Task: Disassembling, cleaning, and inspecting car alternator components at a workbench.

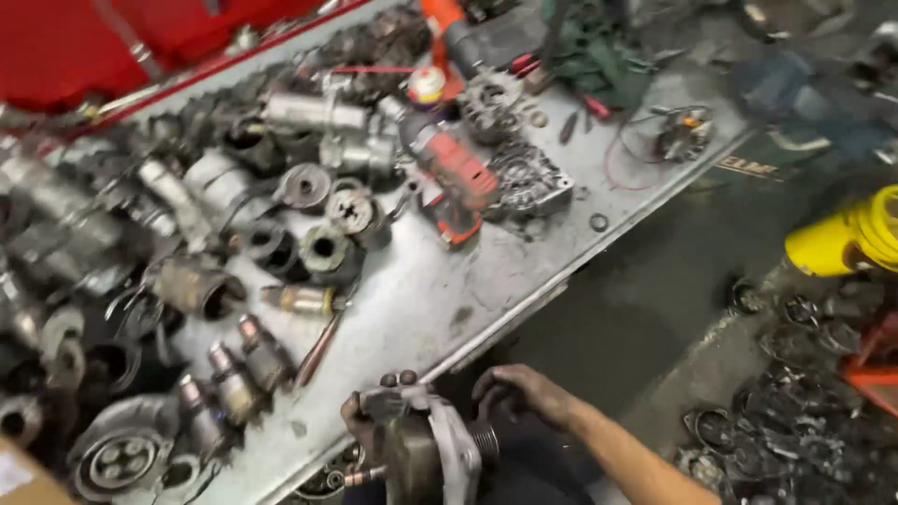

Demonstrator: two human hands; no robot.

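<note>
Grey metal motor parts crowd the left of the workbench, with a red power drill lying further right. At the bench's near edge the left hand grips a grimy starter motor from the left, while the right hand curls over its right end. A yellow container sits far right.
</note>
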